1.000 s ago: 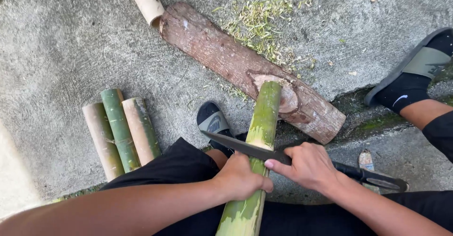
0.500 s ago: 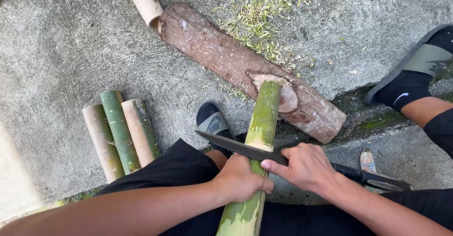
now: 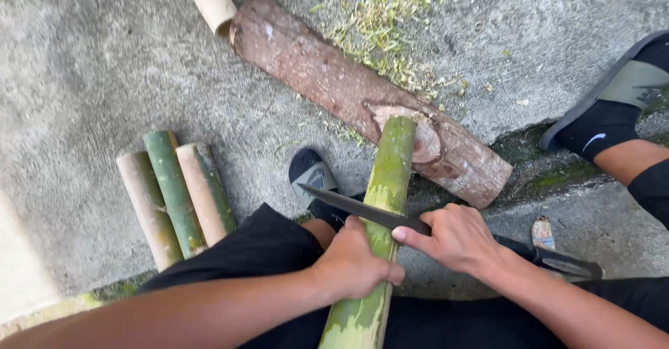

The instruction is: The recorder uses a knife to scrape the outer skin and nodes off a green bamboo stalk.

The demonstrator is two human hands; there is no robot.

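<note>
Green bamboo pole (image 3: pixel 385 202) runs up between my knees, its far end resting on the notched log (image 3: pixel 362 98) beyond my hands. My left hand (image 3: pixel 355 262) is clenched around the pole, thumb over the top. My right hand (image 3: pixel 456 237), just beside the left, grips the handle of a dark long knife (image 3: pixel 362 211), whose blade lies flat across the pole just above my left hand, tip pointing past it to the left. Well off to the left of my left hand, three short bamboo pieces (image 3: pixel 174 199) lie side by side on the concrete floor (image 3: pixel 83 77). Pale green shavings (image 3: pixel 376 35) are scattered beyond the log.
</note>
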